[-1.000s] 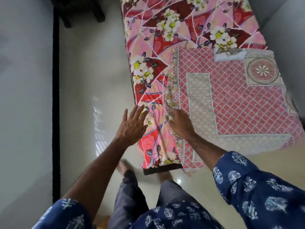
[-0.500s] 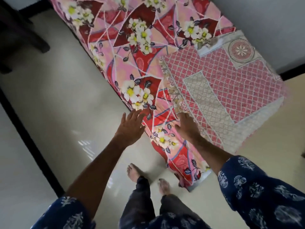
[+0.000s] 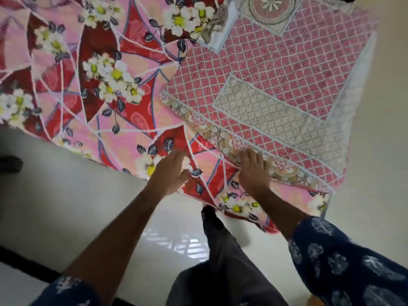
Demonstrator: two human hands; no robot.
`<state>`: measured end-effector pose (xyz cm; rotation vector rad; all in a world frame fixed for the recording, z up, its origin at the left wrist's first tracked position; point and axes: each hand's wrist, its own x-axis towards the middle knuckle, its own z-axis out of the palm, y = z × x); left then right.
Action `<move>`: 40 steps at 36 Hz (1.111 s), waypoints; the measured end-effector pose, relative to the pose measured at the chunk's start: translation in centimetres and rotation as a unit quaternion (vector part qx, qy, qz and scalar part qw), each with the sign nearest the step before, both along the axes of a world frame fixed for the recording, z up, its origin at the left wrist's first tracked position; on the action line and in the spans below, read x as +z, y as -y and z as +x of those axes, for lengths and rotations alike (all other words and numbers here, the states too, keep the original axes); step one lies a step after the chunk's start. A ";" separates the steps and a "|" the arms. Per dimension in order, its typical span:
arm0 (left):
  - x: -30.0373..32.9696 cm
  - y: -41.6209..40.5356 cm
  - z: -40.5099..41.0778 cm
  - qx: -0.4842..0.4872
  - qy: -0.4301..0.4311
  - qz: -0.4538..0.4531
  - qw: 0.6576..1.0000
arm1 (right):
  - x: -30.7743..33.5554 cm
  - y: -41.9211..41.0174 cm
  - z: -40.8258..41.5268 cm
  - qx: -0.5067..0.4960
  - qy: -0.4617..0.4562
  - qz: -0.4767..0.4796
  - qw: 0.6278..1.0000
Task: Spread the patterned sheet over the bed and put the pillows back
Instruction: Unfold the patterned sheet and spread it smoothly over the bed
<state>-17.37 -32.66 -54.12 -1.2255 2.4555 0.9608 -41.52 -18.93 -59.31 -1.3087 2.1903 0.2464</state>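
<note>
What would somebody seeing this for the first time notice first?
Probably the floral sheet, bright pink and red with white flowers, filling the upper left. Over its right part lies a pink lattice sheet with a grey border. At centre, the left hand rests on the floral sheet and the right hand is on the lattice sheet's edge.

A bed covered by a floral sheet (image 3: pixel 92 69) was seen from above. A pink lattice-patterned sheet (image 3: pixel 276 69) lay folded over the bed's near end. The right hand (image 3: pixel 252 171) was pressed on this sheet's bordered edge, fingers curled at it. The left hand (image 3: pixel 170 173) was laid flat near the bed's side edge. A pale floor (image 3: pixel 66 195) was visible below.
</note>
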 end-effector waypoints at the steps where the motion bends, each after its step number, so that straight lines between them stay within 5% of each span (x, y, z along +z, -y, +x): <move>1: -0.5 1.8 -0.3 0.023 -0.007 0.009 1.000 | -0.4 0.2 -0.2 -0.005 -0.011 -0.003 1.000; 5: -2.9 8.9 -2.2 0.104 -0.033 0.003 0.994 | -2.2 0.5 -0.9 0.005 -0.044 -0.022 0.999; 12: -5.6 18.5 -6.3 0.201 -0.008 -0.044 0.979 | -4.3 0.7 -3.0 -0.056 -0.020 -0.187 0.981; 20: -6.7 21.9 -8.6 0.284 -0.031 0.082 0.955 | -3.7 2.5 -7.2 -0.254 0.138 -0.199 0.936; 26: -5.3 22.4 -8.0 0.298 -0.135 0.190 0.926 | -3.9 4.3 -10.6 -0.387 0.209 -0.170 0.882; 29: -4.4 23.0 -7.7 0.290 -0.209 0.246 0.901 | -3.3 4.5 -10.3 -0.345 0.101 -0.193 0.913; 33: -3.5 22.5 -8.7 0.235 -0.274 0.286 0.888 | -2.7 5.2 -7.5 -0.157 -0.092 -0.221 0.958; 37: -3.8 22.4 -9.4 0.102 -0.260 0.244 0.929 | -2.8 6.3 -2.2 0.005 -0.066 -0.236 0.970; 40: -4.2 22.7 -9.4 0.005 -0.200 0.146 0.969 | -3.7 7.5 -0.4 -0.049 -0.054 -0.206 0.976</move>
